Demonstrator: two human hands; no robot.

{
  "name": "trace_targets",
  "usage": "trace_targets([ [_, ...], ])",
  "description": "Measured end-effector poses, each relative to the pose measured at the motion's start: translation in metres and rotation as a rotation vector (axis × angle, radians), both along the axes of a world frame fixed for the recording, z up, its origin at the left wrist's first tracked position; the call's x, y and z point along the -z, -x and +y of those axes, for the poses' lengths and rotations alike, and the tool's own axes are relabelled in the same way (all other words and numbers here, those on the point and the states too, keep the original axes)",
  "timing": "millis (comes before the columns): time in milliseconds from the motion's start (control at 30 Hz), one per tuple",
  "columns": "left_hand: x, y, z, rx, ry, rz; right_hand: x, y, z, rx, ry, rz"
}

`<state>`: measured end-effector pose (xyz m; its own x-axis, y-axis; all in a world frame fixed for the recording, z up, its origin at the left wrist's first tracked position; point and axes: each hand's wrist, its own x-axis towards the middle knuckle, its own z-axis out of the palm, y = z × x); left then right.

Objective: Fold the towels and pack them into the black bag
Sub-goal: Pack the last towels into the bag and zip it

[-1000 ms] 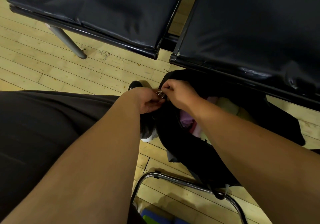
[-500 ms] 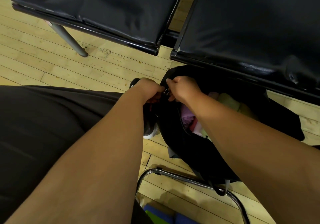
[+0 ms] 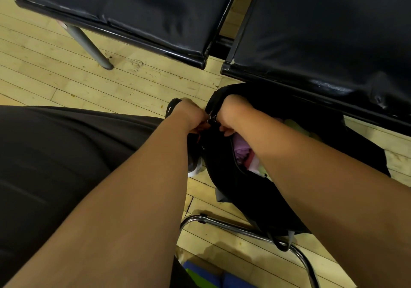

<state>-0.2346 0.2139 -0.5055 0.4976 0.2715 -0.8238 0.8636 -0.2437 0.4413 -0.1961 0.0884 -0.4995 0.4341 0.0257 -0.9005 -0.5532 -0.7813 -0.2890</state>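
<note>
The black bag (image 3: pixel 251 198) sits on the wooden floor under the right-hand black seat. Its top is partly unzipped, and folded towels (image 3: pixel 243 150) in purple, pink and pale green show inside. My left hand (image 3: pixel 192 116) and my right hand (image 3: pixel 231 114) meet at the bag's far end, both pinching the small metal zipper pulls (image 3: pixel 211 118) there. My right forearm covers much of the opening.
Two black padded seats (image 3: pixel 155 9) on a metal frame stand ahead, with a grey leg (image 3: pixel 89 45) at the left. A chrome chair rail (image 3: pixel 244 229) curves along the floor beneath the bag. My dark-trousered leg fills the left; a black shoe (image 3: pixel 172 107) peeks beside the bag.
Both hands stay together at the zipper pulls, shifting slightly away from me along the bag's end. The view has tilted a little.
</note>
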Motion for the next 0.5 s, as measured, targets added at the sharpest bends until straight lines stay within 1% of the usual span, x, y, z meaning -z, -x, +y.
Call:
trace_targets([
  [100,0.004,0.004,-0.003,-0.002,0.023,-0.051,-0.010,-0.007,0.003,-0.153,0.022,-0.083],
  [133,0.006,0.005,-0.001,-0.024,0.049,-0.074,-0.012,-0.007,-0.001,-0.149,-0.017,-0.087],
  [200,0.007,0.007,0.003,-0.069,0.132,-0.036,-0.010,-0.005,-0.010,-0.029,-0.148,-0.026],
  [300,0.004,0.007,0.009,-0.130,0.287,0.036,-0.008,-0.002,-0.021,0.135,-0.293,0.071],
  [400,0.003,0.006,0.010,-0.065,0.258,0.045,-0.006,0.003,-0.022,0.182,-0.384,0.091],
  [500,-0.002,0.003,0.005,0.073,0.195,-0.002,0.003,0.010,-0.022,0.163,-0.420,0.027],
])
